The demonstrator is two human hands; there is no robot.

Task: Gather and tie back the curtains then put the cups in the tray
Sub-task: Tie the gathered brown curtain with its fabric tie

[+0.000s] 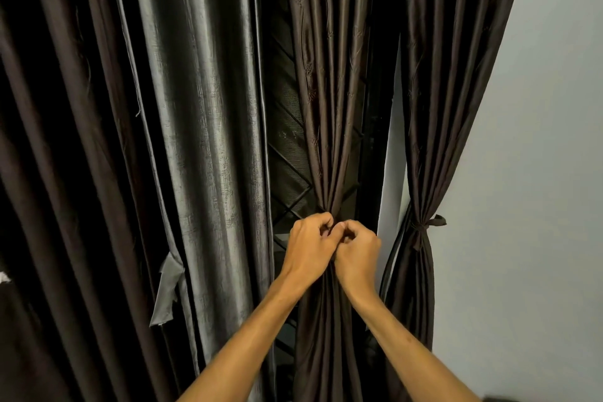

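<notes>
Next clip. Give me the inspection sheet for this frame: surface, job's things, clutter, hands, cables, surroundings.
Surface: nothing seen; no table or floor in view.
Job's things: middle curtain bunched to a narrow waist; right curtain already tied with a knotted band; grey curtain hangs loose, its tie strip dangling; cups and tray not in view.
Clutter: nothing seen.
Hands: left hand and right hand, fingers curled, both grip the middle curtain at its waist; any band in them is hidden.
Cables: nothing seen.
Surroundings: pale wall at right; window grille behind the curtains.
</notes>
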